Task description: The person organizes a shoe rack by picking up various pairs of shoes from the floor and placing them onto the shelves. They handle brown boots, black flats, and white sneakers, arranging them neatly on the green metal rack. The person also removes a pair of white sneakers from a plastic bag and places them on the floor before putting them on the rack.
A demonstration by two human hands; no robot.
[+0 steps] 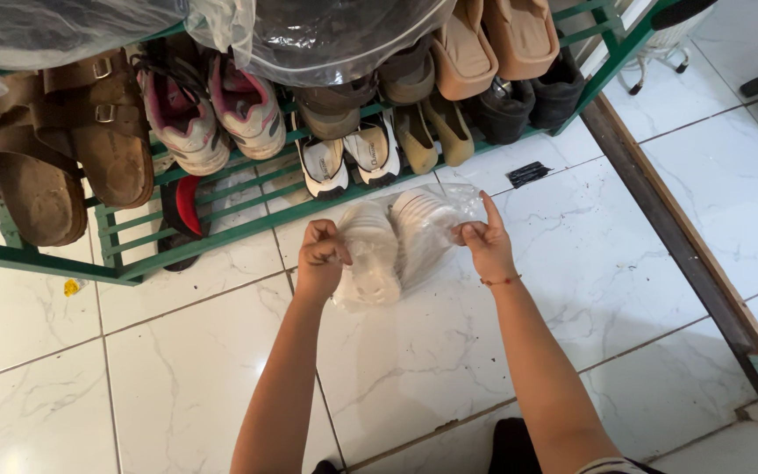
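Fingers (325,246) of both hands pinch a clear plastic bag (432,215) wrapping pale ridged-soled shoes (375,254).

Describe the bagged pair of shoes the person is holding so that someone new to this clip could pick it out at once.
Start at the green shoe rack across the top of the view, then drop to the white tiled floor in front of it. There the left hand and right hand hold a clear plastic bag with two white shoes, the only bagged pair off the rack.
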